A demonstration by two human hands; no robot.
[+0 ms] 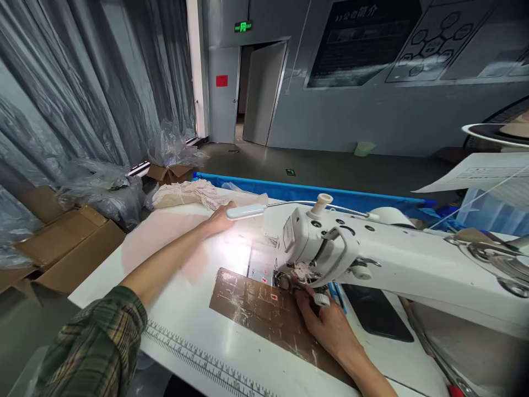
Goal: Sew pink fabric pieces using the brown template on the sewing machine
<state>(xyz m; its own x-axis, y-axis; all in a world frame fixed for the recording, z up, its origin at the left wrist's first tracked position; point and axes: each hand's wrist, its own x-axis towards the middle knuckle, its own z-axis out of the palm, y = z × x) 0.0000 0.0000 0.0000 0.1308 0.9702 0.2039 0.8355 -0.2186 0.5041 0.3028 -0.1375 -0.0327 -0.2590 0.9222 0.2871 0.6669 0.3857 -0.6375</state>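
Observation:
A white sewing machine [314, 242] stands on the white table [198, 325], its lamp [246, 212] shining on the bed left of the needle. My left hand [221, 219] is stretched across the table beside the lamp, over sheer pale pink fabric [157, 234]; its fingertips are hidden. Under the machine head, my right hand [324, 320] has its fingers bent close by the presser foot. What those fingertips hold, if anything, is hidden. A brown taped board [256, 306] lies in front of the needle, partly beneath my right wrist.
A pile of cream lace fabric [185, 196] lies at the table's back left. Right of my right hand are a black phone [378, 311], blue-handled snips [338, 298] and scissors [446, 361]. A ruler scale [206, 361] runs along the front edge. Cardboard boxes [78, 248] stand at left.

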